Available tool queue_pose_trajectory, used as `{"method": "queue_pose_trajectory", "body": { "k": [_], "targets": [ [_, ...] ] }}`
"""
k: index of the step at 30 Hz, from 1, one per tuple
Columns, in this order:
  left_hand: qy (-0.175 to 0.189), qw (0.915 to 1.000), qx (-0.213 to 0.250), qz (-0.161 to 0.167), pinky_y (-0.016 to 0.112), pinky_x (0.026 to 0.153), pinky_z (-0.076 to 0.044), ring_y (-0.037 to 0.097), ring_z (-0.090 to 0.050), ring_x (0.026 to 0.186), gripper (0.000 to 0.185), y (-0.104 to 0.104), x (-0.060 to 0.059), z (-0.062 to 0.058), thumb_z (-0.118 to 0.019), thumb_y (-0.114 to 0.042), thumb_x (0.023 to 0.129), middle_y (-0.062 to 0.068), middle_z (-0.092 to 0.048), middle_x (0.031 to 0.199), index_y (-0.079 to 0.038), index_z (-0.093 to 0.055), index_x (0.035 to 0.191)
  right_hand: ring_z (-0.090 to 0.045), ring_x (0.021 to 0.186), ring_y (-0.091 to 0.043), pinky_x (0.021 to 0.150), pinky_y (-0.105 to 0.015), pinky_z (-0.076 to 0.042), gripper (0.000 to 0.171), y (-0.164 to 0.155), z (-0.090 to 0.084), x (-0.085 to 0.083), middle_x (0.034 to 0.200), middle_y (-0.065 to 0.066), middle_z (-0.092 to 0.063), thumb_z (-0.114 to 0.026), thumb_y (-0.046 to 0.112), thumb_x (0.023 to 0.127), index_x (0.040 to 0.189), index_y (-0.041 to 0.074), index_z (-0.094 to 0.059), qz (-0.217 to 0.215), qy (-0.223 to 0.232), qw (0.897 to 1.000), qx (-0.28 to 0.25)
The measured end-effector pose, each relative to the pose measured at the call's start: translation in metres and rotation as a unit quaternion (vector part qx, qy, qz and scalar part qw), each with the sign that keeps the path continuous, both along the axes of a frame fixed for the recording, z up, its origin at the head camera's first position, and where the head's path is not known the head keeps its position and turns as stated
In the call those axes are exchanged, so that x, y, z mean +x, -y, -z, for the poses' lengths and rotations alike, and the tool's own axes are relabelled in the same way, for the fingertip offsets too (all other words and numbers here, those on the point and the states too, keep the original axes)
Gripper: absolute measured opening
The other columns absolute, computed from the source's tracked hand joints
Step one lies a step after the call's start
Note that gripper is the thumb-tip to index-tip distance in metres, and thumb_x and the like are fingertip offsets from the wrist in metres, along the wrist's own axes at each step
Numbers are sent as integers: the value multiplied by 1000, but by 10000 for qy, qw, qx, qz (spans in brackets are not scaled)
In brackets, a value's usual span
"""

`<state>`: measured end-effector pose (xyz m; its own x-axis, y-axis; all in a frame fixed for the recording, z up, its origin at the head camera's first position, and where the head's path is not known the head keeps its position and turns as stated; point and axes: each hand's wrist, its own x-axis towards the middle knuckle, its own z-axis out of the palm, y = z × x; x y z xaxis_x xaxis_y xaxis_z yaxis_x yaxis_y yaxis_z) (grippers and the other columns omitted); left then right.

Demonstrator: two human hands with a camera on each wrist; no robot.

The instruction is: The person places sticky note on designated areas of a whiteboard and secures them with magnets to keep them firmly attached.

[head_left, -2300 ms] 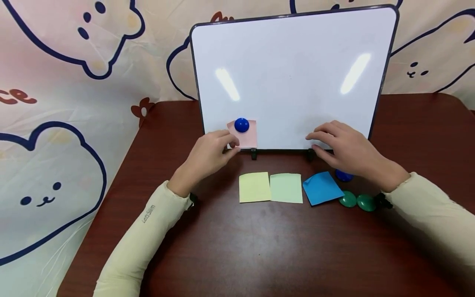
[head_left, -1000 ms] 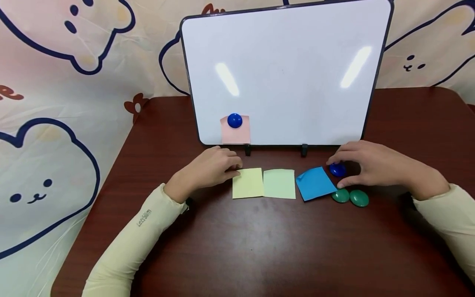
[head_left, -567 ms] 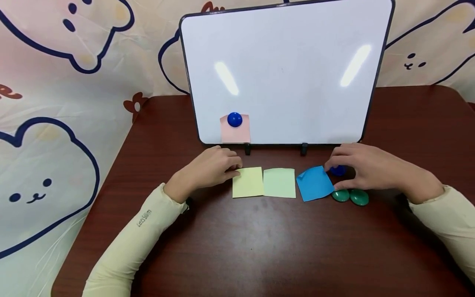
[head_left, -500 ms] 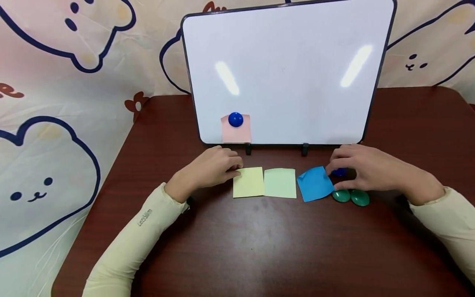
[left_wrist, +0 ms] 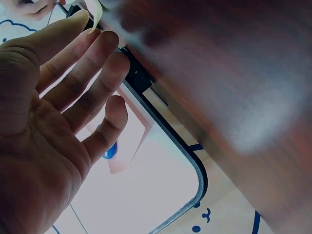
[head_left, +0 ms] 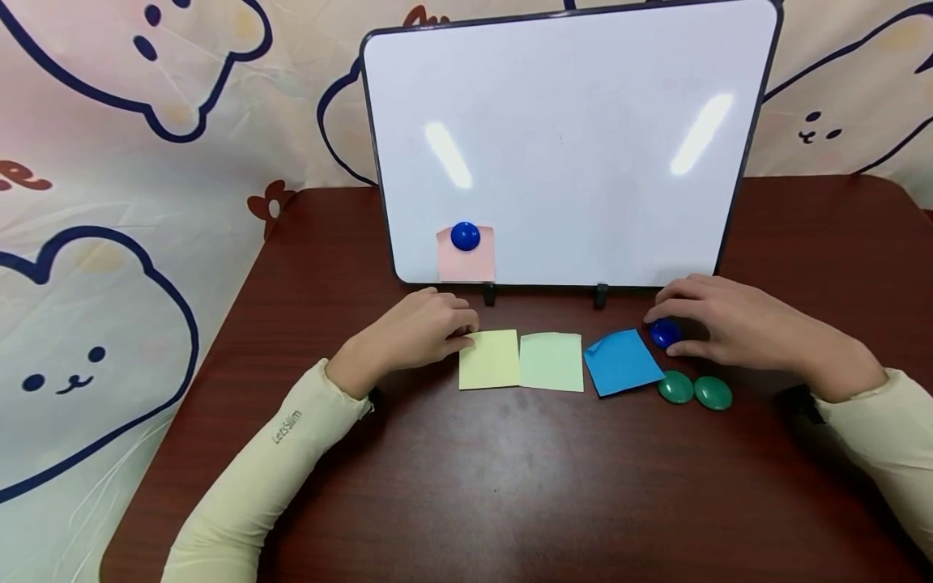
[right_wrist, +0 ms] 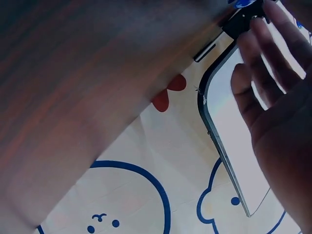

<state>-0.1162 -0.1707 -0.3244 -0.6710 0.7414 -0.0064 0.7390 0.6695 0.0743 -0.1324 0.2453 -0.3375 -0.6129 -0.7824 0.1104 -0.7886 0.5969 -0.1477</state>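
Observation:
A whiteboard [head_left: 583,138] stands upright at the back of the brown table [head_left: 510,486]. Low on its left, a blue magnet [head_left: 465,236] pins a pink note [head_left: 466,261]. A yellow note [head_left: 489,359], a light green note [head_left: 551,361] and a blue note [head_left: 621,361] lie in a row before it. My left hand [head_left: 437,325] rests on the table, fingertips touching the yellow note's left edge; the left wrist view shows its fingers [left_wrist: 83,83] nearly straight. My right hand [head_left: 703,320] pinches a second blue magnet [head_left: 665,333] on the table between thumb and forefinger.
Two green magnets [head_left: 675,388] [head_left: 713,393] lie side by side just right of the blue note, in front of my right hand. A bear-print cloth [head_left: 109,202] hangs behind and to the left of the table. The board's black feet [head_left: 601,295] stand on the table.
Both hands came down from the board to the table. The left hand settled at the yellow note; the right hand closed round the loose blue magnet, which shows more now.

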Motion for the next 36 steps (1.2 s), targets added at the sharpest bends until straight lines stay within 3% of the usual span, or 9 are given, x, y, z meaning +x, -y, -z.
{"method": "queue_pose_trajectory", "body": {
  "k": [4,11,17,28,36],
  "targets": [
    [82,9999,-61,-67,33,73,-47,12,-54,72,9,0,0,0,-75,-22,89,-5,-61,77,-16,-68,89,-59,111,-21,87,-46,-57,47,-2,0,0,118,-1,-66,-88,27,75,118,19,-71,108,165,9997,145],
    [117,9996,-159,-211,32,71,-47,10,-54,70,10,0,2,1,-75,-22,89,-4,-63,79,-16,-68,86,-61,106,-18,83,-40,-59,45,-5,1,0,116,-1,-66,-87,22,76,118,18,-72,157,497,9983,262],
    [90,9997,-165,-158,33,71,-48,11,-54,69,10,0,1,2,-75,-22,89,-4,-63,80,-16,-68,85,-61,107,-19,84,-40,-59,49,-7,0,0,119,-3,-65,-87,20,75,121,17,-70,285,745,9965,265],
    [39,9997,-204,-88,34,75,-48,10,-60,76,6,0,2,2,-70,-14,92,-5,-67,84,-16,-69,87,-63,99,-15,82,-41,-59,44,-8,-2,-1,110,1,-67,-87,24,76,116,18,-72,413,645,9964,363],
    [-97,9999,-21,-39,31,70,-43,8,-51,68,15,1,1,3,-68,-11,92,-7,-59,75,-16,-64,79,-64,104,-19,84,-43,-59,41,-9,-3,1,114,0,-67,-85,24,78,116,18,-72,474,674,9960,340]
  ]
}}
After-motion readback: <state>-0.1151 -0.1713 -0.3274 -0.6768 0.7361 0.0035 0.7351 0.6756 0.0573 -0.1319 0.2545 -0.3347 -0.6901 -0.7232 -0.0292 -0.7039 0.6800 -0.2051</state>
